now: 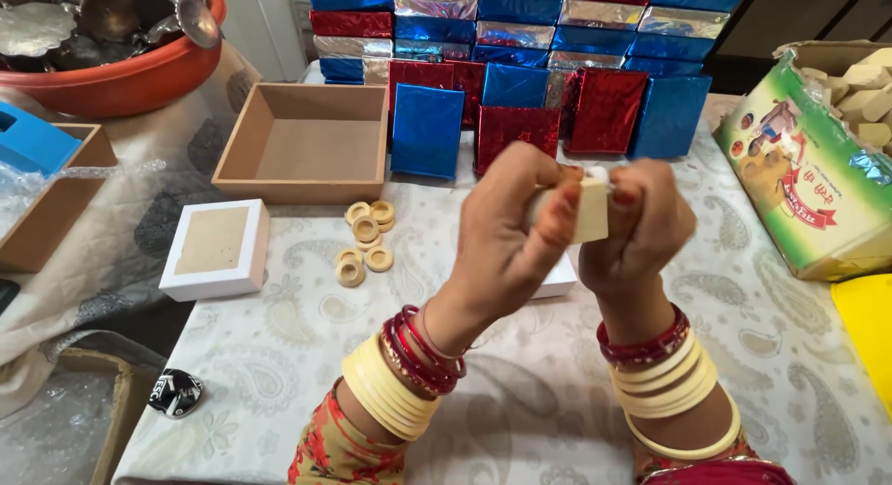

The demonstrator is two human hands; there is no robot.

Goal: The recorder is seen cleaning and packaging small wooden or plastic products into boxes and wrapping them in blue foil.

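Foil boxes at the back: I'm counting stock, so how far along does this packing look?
Done, by the look of it: many wrapped foil boxes stacked behind. In hand: left hand and right hand together grip one cream block. Seemingly left: an open brown box stands empty, a white box sits beside it, loose wooden rings lie on the table, and more cream blocks fill the carton.

A bench (279,355) fills most of the view, covered by a pale cloth printed with grey paisley. To its left stands a lower surface (139,234) draped in a beige floral cloth. Behind the bench, at the top left, is a white panel (265,25); at the top right, a dark gap with a wooden edge (790,16). The light is soft and even, with faint shadows.
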